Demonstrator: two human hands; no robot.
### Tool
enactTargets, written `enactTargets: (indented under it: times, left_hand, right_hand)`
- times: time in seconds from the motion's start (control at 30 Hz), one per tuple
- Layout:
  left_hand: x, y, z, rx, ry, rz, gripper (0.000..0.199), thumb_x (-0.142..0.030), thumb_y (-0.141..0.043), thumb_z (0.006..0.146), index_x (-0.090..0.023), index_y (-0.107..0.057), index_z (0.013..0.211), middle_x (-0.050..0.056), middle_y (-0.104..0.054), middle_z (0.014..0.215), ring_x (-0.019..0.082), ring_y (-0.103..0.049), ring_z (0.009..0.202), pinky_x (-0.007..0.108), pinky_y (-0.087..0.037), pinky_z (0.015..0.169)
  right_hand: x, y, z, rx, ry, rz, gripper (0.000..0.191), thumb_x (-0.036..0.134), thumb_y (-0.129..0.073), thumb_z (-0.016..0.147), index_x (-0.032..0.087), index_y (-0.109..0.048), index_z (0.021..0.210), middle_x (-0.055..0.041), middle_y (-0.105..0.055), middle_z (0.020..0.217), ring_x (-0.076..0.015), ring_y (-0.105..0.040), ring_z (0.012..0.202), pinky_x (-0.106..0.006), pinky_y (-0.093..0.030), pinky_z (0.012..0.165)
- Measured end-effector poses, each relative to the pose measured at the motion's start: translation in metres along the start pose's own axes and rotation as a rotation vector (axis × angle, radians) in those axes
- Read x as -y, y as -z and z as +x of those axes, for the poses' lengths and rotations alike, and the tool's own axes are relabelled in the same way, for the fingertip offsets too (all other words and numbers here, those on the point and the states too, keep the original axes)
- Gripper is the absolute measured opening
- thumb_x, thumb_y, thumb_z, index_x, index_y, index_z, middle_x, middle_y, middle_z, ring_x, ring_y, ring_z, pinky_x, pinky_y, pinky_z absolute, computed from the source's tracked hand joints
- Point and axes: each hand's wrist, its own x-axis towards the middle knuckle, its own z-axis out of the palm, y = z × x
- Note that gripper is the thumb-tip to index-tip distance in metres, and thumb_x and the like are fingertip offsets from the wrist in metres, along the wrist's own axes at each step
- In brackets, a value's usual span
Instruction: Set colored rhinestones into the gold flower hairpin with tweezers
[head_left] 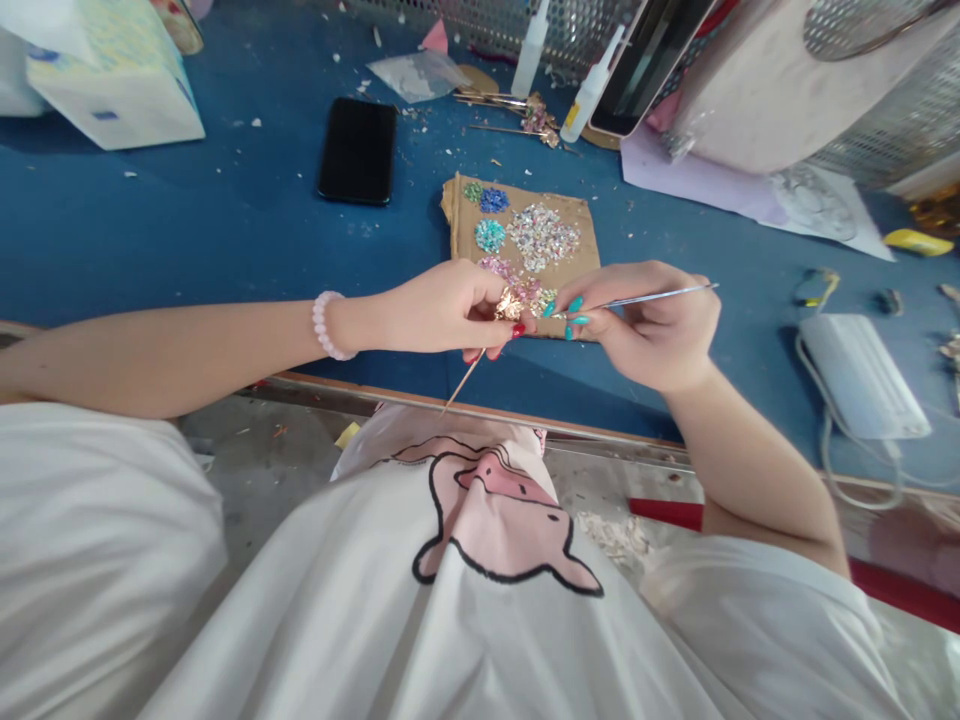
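My left hand (pixel 450 312) is closed on a thin stick (pixel 465 382) topped by a gold flower-like ornament (pixel 509 304). The stick's lower end points down over the table's front edge. My right hand (pixel 649 318) pinches slender metal tweezers (pixel 652 297), their tip close to the ornament. Beneath and behind both hands lies a piece of cardboard (pixel 581 215) bearing piles of small stones: green (pixel 472 192), dark blue (pixel 493 200), turquoise (pixel 490 236), clear (pixel 541 237) and pink (pixel 496 266). The fingers partly hide its front edge.
A black phone (pixel 358 151) lies behind my left hand. Glue bottles (pixel 592 88) and ornament sticks (pixel 536 118) are at the back. A tissue box (pixel 120 80) stands at the back left, a white corded device (pixel 862 375) at the right, on the blue table (pixel 247 220).
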Motion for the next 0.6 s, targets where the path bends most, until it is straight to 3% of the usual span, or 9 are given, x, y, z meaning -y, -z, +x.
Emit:
enactTargets:
  times: [0.27, 0.43, 0.6]
  left_hand:
    - [-0.0032, 0.0001, 0.0006, 0.014, 0.014, 0.008, 0.018, -0.013, -0.063, 0.088, -0.015, -0.077, 0.099, -0.007, -0.070, 0.062, 0.005, -0.064, 0.047, 0.013, -0.048, 0.051]
    - [-0.0031, -0.0005, 0.0001, 0.012, 0.011, 0.004, 0.019, -0.012, -0.062, 0.089, -0.016, -0.077, 0.100, -0.007, -0.070, 0.062, 0.005, -0.064, 0.047, 0.013, -0.049, 0.051]
    - [-0.0021, 0.0000, 0.0000, 0.017, -0.002, -0.001, 0.016, -0.015, -0.062, 0.089, -0.016, -0.076, 0.098, -0.006, -0.070, 0.062, 0.006, -0.063, 0.048, 0.014, -0.050, 0.052]
  right_hand:
    - [-0.0011, -0.0021, -0.0007, -0.060, 0.002, -0.094, 0.024, 0.045, -0.071, 0.105, 0.025, -0.079, 0.095, -0.0011, -0.083, 0.086, -0.0188, -0.084, 0.078, -0.030, -0.073, 0.076]
    - [-0.0003, -0.0006, 0.0017, -0.026, 0.099, -0.075, 0.004, 0.028, -0.074, 0.104, 0.026, -0.077, 0.105, 0.0007, -0.085, 0.096, -0.0160, -0.085, 0.088, -0.025, -0.071, 0.081]
    - [-0.0030, -0.0029, 0.0010, -0.031, 0.141, -0.052, 0.013, 0.021, -0.076, 0.101, 0.027, -0.076, 0.113, 0.0018, -0.085, 0.098, -0.0165, -0.086, 0.090, -0.025, -0.071, 0.080]
